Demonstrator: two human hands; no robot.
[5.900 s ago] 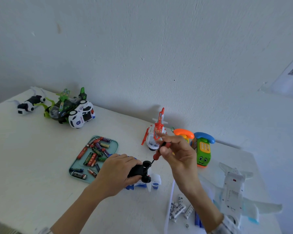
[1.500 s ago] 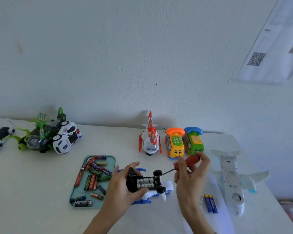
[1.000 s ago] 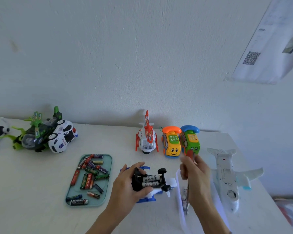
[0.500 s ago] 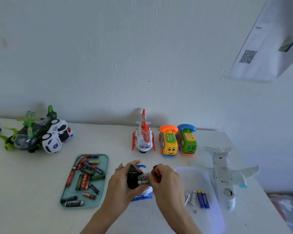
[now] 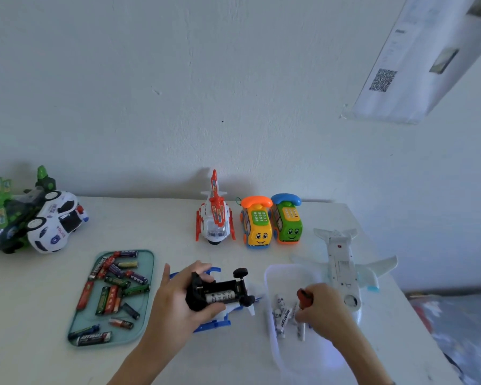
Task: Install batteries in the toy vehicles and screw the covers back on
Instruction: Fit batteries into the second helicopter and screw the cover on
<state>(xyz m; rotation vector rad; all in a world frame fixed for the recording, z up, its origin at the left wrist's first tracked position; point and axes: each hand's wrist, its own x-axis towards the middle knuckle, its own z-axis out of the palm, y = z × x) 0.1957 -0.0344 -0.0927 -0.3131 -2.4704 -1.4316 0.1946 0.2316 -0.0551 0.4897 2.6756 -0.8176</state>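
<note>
Two bare forearms, bare hands [image 5: 175, 298], no visible sleeves

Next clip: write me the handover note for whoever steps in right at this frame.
Left hand: grips the upturned blue-and-white toy vehicle with black underside; its battery bay is open, one white battery visible inside.
Right hand: holds the red-handled screwdriver and reaches among the loose white batteries in the clear plastic tray.
Teal tray of mixed batteries sits to the left.
White toy airplane lies belly up at right.
Left: fill the bay, screw the cover on. The cover is not visible.
</note>
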